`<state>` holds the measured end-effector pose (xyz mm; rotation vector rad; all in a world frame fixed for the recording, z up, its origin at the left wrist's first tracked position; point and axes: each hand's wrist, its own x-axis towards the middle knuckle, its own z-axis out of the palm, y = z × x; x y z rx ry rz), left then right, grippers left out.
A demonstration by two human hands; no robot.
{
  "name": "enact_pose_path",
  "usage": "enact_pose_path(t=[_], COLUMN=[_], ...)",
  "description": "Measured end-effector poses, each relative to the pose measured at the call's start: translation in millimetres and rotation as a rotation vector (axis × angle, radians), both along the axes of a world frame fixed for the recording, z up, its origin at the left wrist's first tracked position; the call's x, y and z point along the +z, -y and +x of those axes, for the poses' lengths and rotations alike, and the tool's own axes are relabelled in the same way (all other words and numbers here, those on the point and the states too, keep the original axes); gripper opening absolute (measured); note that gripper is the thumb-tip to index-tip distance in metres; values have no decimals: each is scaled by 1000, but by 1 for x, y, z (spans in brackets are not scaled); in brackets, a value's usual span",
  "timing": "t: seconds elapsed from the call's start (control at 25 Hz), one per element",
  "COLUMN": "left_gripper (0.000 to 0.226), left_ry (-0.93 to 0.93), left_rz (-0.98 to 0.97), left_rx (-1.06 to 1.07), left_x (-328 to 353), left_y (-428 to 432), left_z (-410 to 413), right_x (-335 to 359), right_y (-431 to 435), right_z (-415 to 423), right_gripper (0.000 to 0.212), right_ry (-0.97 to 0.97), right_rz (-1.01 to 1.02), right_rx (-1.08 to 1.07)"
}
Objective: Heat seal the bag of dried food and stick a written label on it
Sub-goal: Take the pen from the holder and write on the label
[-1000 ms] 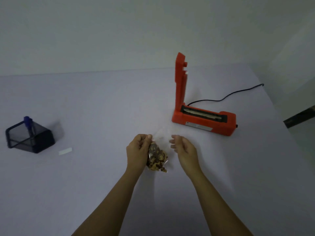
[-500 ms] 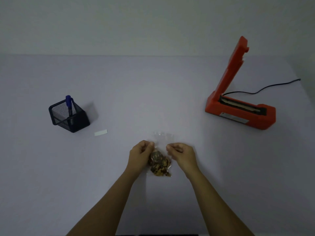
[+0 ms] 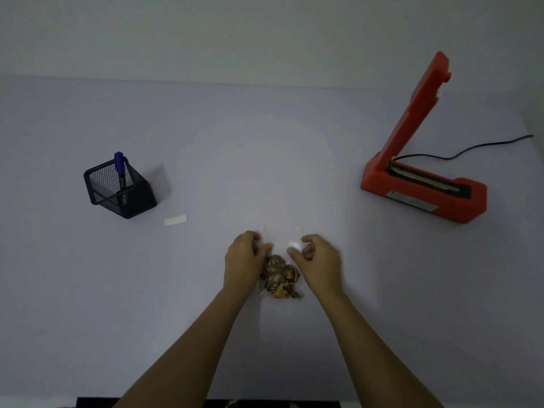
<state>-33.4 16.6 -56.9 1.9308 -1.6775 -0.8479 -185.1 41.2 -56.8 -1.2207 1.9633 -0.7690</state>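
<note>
left hand [image 3: 242, 260] and right hand [image 3: 319, 262] are each pinching a side of the bag [image 3: 281, 273] near centre | heat sealer [image 3: 424, 188] is lying far right, lid raised, right hand nearer

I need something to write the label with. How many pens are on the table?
1: a blue pen standing in the black mesh holder at the left. The mesh looks otherwise empty, though its lower part is hard to see through.
</note>
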Motion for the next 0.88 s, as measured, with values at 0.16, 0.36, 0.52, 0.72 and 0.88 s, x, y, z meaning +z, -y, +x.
enact_pose_path(t=[0.16,0.36,0.52,0.72,0.88], left_gripper=[42,41,23,24,49], left_ry=[-53,-111,-101,-100,-44], left_rz=[6,-53,-171,-295,-110], left_rx=[36,150,358,533,480], left_x=[3,37,67,88,79], left_y=[0,2,-3,23,69], left_z=[-2,29,99,193,229], right_x=[6,39,70,91,101], right_y=[2,21,68,133,173], right_z=[-8,-13,26,136,202], right_gripper=[39,30,16,14,31], right_ry=[51,-46,-39,-52,-104], right_rz=[38,-136,-316,-412,-321], right_rx=[-8,-55,73,378,595])
